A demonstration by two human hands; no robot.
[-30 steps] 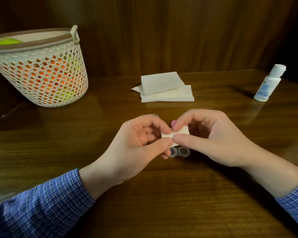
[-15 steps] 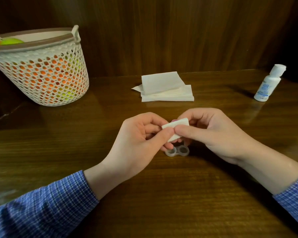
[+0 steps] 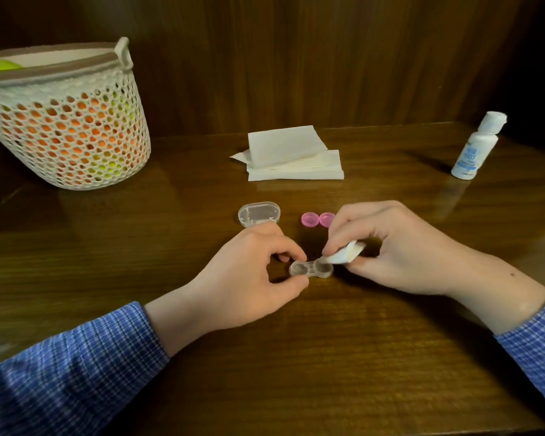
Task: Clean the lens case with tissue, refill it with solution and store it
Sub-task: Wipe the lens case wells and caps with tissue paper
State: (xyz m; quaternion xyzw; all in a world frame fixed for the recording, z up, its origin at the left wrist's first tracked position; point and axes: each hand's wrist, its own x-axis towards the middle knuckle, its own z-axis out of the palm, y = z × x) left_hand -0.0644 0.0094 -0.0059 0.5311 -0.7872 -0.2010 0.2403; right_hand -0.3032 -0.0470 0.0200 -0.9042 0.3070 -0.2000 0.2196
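Hands have parted: tissue (image 3: 343, 255) now wipes lens case (image 3: 310, 269).

Table: dark polished wood table (image 3: 343, 357) under my arms.
Back left: white mesh basket (image 3: 66, 127).
Back centre: tissue stack (image 3: 291, 157).
Back right: solution bottle (image 3: 475, 149).
Middle: clear oval box (image 3: 258, 213), two pink caps (image 3: 317, 219), lens case (image 3: 310, 269).

Two bare hands, left hand (image 3: 249, 275) and right hand (image 3: 400, 247), are seen, both forearms covered by blue-and-white checked sleeves (image 3: 76, 366), cuffs worn loose at the wrists.
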